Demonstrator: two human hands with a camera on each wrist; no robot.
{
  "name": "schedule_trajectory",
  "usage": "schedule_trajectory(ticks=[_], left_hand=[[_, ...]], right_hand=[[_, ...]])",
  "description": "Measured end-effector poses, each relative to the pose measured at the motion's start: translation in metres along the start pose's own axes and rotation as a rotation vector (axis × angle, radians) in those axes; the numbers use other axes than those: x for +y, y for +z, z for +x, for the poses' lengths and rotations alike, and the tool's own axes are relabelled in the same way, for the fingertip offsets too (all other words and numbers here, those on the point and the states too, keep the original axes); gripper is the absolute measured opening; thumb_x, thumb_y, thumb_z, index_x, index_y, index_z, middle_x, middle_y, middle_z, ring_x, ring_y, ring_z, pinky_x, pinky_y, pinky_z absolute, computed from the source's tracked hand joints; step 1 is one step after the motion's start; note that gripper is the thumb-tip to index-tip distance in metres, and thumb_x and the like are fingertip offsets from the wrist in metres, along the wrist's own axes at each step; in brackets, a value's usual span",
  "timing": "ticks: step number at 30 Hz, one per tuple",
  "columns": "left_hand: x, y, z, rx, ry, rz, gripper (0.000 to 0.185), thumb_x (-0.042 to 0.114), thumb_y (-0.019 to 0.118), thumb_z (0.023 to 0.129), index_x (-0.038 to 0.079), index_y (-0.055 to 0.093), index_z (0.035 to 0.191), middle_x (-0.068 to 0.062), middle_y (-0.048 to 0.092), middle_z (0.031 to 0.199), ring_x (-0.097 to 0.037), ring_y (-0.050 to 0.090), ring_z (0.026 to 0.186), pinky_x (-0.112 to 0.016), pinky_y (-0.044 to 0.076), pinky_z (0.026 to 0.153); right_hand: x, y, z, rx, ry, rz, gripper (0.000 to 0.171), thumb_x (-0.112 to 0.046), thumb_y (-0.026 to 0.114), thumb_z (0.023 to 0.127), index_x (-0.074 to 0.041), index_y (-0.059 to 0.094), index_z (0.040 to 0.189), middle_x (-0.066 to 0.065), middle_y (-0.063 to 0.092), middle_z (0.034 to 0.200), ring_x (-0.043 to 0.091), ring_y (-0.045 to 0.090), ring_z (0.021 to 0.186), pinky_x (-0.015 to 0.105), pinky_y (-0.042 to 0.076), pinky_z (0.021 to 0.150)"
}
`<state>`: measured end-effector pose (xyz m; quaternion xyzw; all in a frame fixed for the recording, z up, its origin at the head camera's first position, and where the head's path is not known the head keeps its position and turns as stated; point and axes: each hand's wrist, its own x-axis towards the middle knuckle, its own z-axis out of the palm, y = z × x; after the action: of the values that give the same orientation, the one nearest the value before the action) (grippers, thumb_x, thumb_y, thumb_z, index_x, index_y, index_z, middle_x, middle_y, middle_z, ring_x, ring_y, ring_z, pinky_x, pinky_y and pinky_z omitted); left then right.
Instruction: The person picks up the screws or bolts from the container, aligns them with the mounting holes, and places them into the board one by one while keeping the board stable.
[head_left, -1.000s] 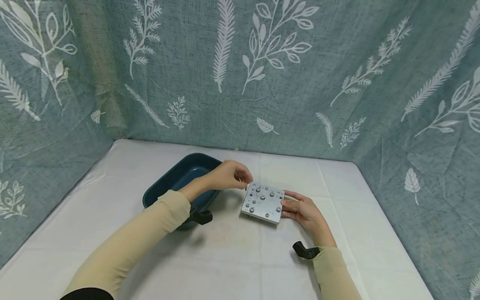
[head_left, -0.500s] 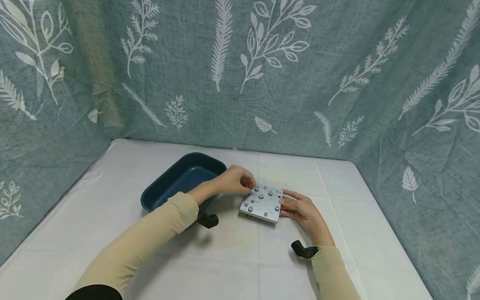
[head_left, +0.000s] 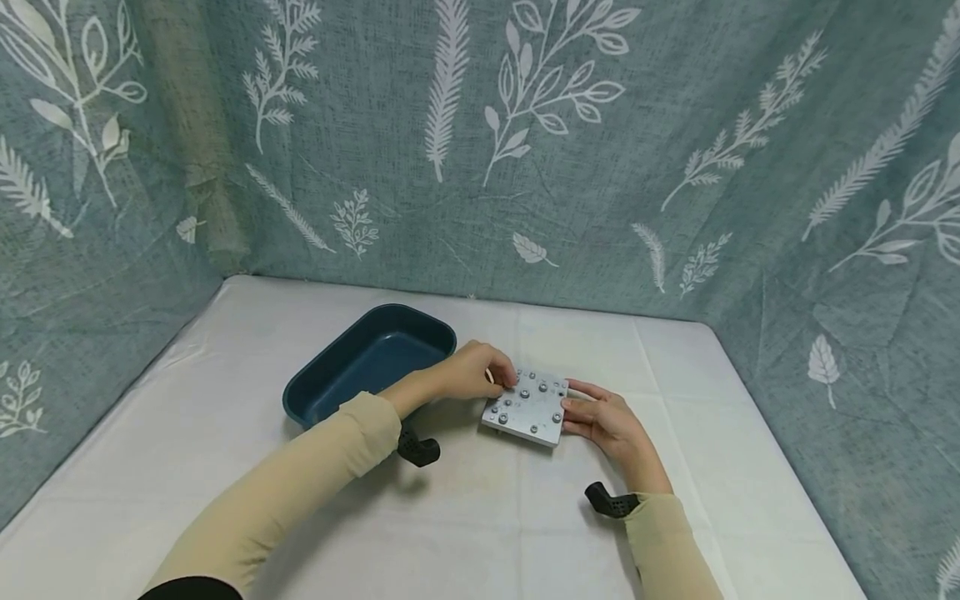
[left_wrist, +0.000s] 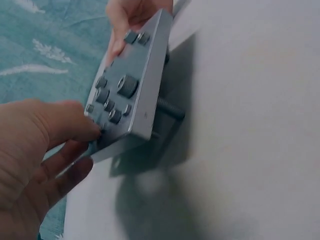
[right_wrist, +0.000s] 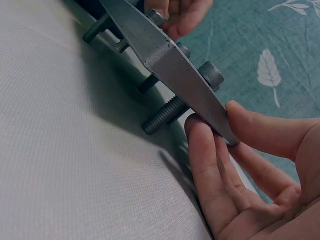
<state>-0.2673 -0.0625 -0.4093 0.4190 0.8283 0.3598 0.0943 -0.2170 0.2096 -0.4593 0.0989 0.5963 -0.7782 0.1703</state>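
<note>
A square metal plate with several socket-head screws through it is held tilted just above the white cloth. Threaded screw shanks stick out of its underside. My right hand grips the plate's right edge, thumb on the top face and fingers beneath. At the far left corner, my left hand has its thumb and index finger against the top face. In the left wrist view, its fingertips pinch a small screw at that corner, mostly hidden by the fingers.
A dark blue rectangular tray stands left of the plate, partly behind the left forearm. White cloth covers the table, and a green leaf-patterned curtain hangs around its back and sides.
My left hand has moved right and slightly down, bringing the small screw from beside the plate's far left corner onto it. The right hand and plate stay almost still.
</note>
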Motion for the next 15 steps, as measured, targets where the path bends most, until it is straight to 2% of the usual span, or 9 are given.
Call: schedule_trajectory(ticks=[4, 7, 12, 15], left_hand=[[0.012, -0.001, -0.008, 0.066, -0.020, 0.079, 0.015, 0.000, 0.063, 0.092, 0.003, 0.073, 0.102, -0.006, 0.071, 0.098, -0.014, 0.064, 0.088, -0.028, 0.052, 0.078], [0.019, -0.003, -0.020, 0.152, -0.056, 0.122, 0.017, 0.003, 0.060, 0.094, 0.003, 0.073, 0.105, -0.006, 0.070, 0.101, -0.016, 0.063, 0.092, -0.032, 0.052, 0.080], [0.024, -0.007, -0.051, 0.330, -0.186, 0.160, 0.015, 0.007, 0.061, 0.096, 0.007, 0.073, 0.104, -0.004, 0.068, 0.103, -0.019, 0.062, 0.092, -0.034, 0.052, 0.078], [0.025, -0.007, -0.073, 0.420, -0.254, 0.187, 0.015, 0.009, 0.061, 0.096, 0.006, 0.072, 0.105, -0.007, 0.066, 0.107, -0.023, 0.062, 0.096, -0.038, 0.054, 0.078]], right_hand=[[-0.003, -0.001, -0.002, -0.004, -0.002, -0.009, 0.061, 0.007, 0.067, 0.089, -0.001, 0.044, 0.146, 0.017, 0.066, 0.117, 0.025, 0.070, 0.088, 0.032, 0.058, 0.071], [-0.004, 0.000, -0.004, 0.008, -0.003, -0.041, 0.060, 0.005, 0.067, 0.090, -0.002, 0.045, 0.145, 0.016, 0.067, 0.114, 0.024, 0.070, 0.085, 0.032, 0.058, 0.069], [-0.010, 0.001, -0.013, 0.047, -0.022, -0.180, 0.055, -0.001, 0.067, 0.092, 0.000, 0.047, 0.143, 0.017, 0.070, 0.106, 0.022, 0.070, 0.078, 0.032, 0.058, 0.066], [-0.017, 0.003, -0.019, 0.115, -0.053, -0.288, 0.047, -0.006, 0.065, 0.094, 0.003, 0.051, 0.138, 0.019, 0.070, 0.102, 0.024, 0.070, 0.077, 0.033, 0.058, 0.065]])
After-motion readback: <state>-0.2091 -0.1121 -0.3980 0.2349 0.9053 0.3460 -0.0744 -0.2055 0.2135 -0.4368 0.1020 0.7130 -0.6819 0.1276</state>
